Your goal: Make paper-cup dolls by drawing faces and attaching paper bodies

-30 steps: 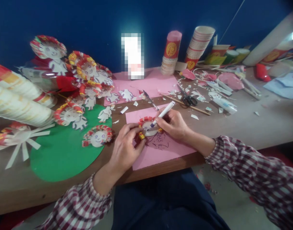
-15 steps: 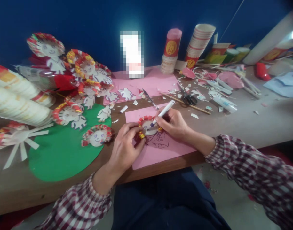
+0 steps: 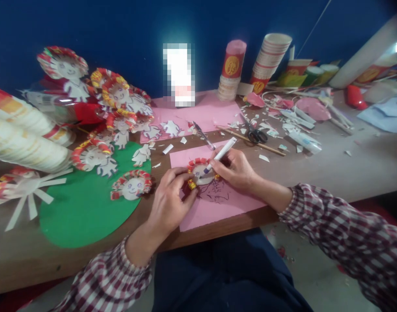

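Note:
My right hand (image 3: 235, 170) grips a white marker (image 3: 219, 154) with its dark tip resting on a round paper face (image 3: 198, 169) ringed with red and yellow curls. That face lies on a pink sheet (image 3: 211, 203) marked with dark scribbles. My left hand (image 3: 170, 200) pinches the lower left edge of the paper face and holds it down. Both sleeves are red and white plaid.
A green paper disc (image 3: 84, 208) at the left carries finished paper faces (image 3: 131, 185). More paper figures (image 3: 120, 104) and stacked paper cups (image 3: 23, 134) crowd the far left. Scissors (image 3: 255, 134), a wooden stick (image 3: 250, 141), cup stacks (image 3: 270, 58) and scraps lie behind.
The marker tip has shifted slightly on the paper face. Both hands stay in nearly the same place.

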Demonstrator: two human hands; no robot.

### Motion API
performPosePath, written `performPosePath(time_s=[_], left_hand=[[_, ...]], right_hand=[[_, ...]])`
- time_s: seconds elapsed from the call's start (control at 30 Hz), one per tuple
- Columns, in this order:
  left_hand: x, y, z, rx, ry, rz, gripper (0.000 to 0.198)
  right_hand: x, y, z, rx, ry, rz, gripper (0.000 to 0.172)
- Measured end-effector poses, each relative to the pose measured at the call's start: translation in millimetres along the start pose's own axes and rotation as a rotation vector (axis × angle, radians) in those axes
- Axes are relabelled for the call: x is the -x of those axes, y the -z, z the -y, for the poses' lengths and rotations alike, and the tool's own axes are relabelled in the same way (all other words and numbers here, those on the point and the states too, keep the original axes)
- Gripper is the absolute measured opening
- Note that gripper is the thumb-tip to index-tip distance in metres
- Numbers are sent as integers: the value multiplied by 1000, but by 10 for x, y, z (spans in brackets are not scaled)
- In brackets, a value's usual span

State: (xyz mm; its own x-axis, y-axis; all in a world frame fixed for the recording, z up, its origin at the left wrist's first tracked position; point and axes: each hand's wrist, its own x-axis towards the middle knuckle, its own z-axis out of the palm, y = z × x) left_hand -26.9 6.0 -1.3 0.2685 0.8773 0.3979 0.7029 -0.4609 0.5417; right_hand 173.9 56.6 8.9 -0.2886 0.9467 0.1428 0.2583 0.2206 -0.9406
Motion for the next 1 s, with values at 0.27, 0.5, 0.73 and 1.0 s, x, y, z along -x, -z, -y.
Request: performPosePath(time_s=[0.27,0.5,0.73,1.0], left_hand=[[-6,-12,-2,-9,-6,-2,28],[3,-16,14,-12,-1,-6,28],[-1,-19,10,-21,-7,-10,27],[0,-19,15,-11,6,2,28]], right_hand=[[4,3,26,-10,-9,1,8],[0,-1,16,-9,-18,-2,9],[5,0,7,-22,-5,3,8],[2,3,-6,7,8,7,10]])
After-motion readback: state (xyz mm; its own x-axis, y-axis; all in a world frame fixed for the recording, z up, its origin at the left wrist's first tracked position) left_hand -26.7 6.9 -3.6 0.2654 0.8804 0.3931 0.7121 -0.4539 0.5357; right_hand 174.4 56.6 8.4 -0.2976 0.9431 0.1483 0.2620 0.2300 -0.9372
